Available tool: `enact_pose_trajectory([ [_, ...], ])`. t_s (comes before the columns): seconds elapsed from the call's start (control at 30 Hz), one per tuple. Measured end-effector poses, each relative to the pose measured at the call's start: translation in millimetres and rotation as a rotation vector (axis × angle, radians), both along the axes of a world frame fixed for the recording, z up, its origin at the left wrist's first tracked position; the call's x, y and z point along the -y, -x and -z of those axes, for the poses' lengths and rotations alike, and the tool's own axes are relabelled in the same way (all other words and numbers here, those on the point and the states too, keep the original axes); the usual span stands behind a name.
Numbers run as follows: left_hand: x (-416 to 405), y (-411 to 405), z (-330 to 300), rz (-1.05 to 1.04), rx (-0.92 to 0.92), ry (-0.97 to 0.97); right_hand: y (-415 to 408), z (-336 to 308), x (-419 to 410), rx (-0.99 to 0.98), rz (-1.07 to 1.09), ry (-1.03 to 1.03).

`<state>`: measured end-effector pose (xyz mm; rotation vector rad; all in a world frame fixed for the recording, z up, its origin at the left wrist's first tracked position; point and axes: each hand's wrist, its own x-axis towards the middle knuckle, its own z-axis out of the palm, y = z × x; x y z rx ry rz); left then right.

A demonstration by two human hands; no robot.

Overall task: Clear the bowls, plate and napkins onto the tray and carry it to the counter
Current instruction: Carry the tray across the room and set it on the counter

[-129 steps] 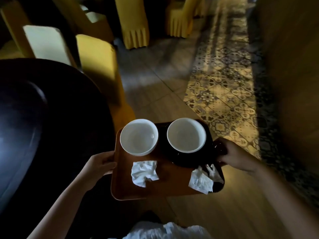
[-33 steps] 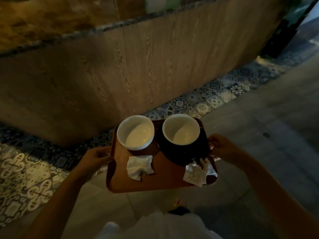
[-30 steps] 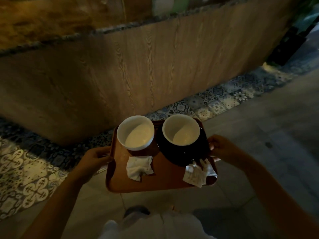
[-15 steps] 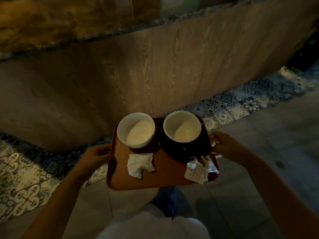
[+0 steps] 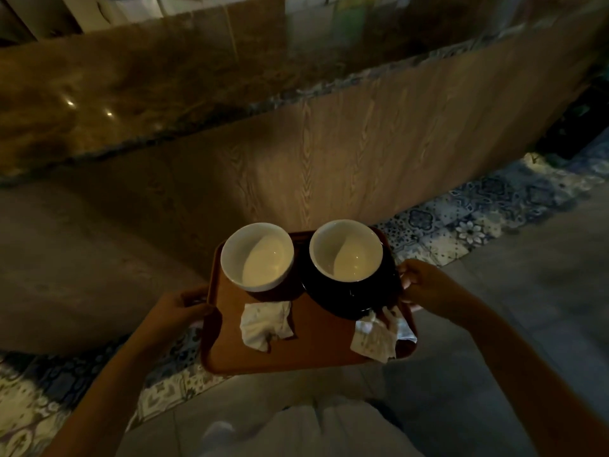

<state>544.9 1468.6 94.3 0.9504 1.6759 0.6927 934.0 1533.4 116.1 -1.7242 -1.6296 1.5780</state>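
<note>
A: Left hand [image 5: 179, 308] closed round the tray's [image 5: 316, 349] left rim, fingers hooked under, thumb on top. Right hand [image 5: 428, 288] closed the same way on the right rim, knuckles hard against the plate [image 5: 352, 300]. Gripped at opposite short edges, likely to keep the load level in carriage

B: Noted. Load?

A: Left bowl [image 5: 257, 257] standing directly on the tray, far left. Right bowl [image 5: 346, 249] seated on the dark plate, far right. Rims just beside each other, not seen touching. Both upright, white, apparently empty; interiors half in shadow

B: Napkins?

A: Left napkin [image 5: 266, 324] crumpled, lying near side of the left bowl. Right napkin [image 5: 379, 338] crumpled, partly on the plate's near edge and reaching the tray's near right corner. Probably dropped loose rather than tucked; light paper, liable to slide or lift if tilted

B: Tray itself?

A: Orange-brown, rectangular, rounded corners, raised lip. Held at about waist height over the floor, clear of any surface, far edge towards the counter [image 5: 115, 87]

B: Counter position?

A: Directly ahead and above the tray. Polished stone top with two light glints, wood-grain front panel [image 5: 329, 153] below, patterned tiles [image 5: 461, 225] along its foot. Top at a higher level than the tray, so a lift judged necessary before setting down

B: Progress?

A: Clearing judged complete, carry near its end. Dim light; fine detail of the hands not legible
</note>
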Motion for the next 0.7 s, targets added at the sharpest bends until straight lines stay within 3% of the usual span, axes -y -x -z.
enact_pose_trajectory([
  [0.43,-115,-118,2,-0.218,-0.061,-0.066,-92,5,-205,0.053,-0.268,-0.032],
  [0.7,-159,-162,-6,-0.294,-0.076,-0.061,-114,-11,-286,0.015,-0.339,0.022],
])
